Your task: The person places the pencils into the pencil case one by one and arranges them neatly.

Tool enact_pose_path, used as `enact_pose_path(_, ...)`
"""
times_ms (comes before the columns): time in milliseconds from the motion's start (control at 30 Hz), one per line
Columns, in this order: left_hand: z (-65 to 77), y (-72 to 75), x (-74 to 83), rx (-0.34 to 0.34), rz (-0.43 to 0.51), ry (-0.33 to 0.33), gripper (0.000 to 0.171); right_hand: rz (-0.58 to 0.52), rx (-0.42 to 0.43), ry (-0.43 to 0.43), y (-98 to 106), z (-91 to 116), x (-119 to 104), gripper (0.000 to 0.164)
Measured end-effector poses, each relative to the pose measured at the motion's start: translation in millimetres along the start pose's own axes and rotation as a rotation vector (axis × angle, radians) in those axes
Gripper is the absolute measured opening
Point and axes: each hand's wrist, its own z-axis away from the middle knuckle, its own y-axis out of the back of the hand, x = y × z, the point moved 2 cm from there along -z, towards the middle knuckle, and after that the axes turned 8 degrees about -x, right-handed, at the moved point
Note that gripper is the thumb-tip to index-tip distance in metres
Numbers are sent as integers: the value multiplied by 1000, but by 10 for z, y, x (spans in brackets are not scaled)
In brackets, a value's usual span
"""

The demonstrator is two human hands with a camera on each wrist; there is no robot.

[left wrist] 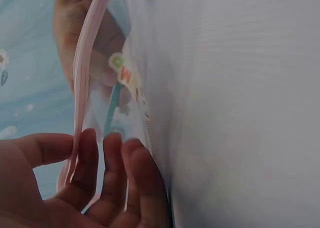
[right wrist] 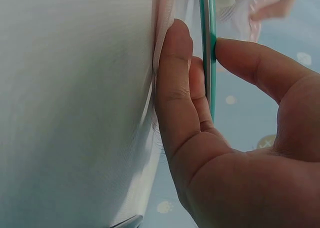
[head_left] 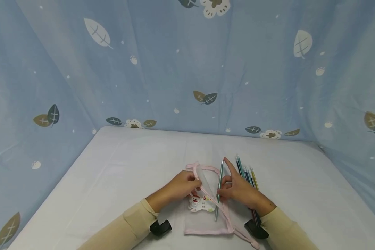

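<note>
A see-through mesh pouch [head_left: 204, 225] with pink edging and a cartoon print lies on the table in the head view. My left hand [head_left: 178, 185] pinches its pink edge [left wrist: 82, 70] between thumb and index finger, lifting that side. In my right hand [head_left: 240, 189] a teal pencil [head_left: 220, 180] is held over the pouch, slanting towards me. The right wrist view shows the thumb against the pencil shaft [right wrist: 212, 83], with the fingers on its other side, beside the pink trim. Through the mesh, the left wrist view shows a teal length of pencil [left wrist: 113, 105].
Several more pencils [head_left: 252, 175] lie in a loose bunch right of my right hand, partly under the forearm. A pink strap [head_left: 247, 238] trails from the pouch's near right corner. A blue leaf-patterned cloth [head_left: 162, 69] hangs behind the white table [head_left: 128, 156].
</note>
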Motion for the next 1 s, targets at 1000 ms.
enact_pose_path(1000,258,124,-136,-158,297,-72,31,117,76,-80,-74,-199,-212,115)
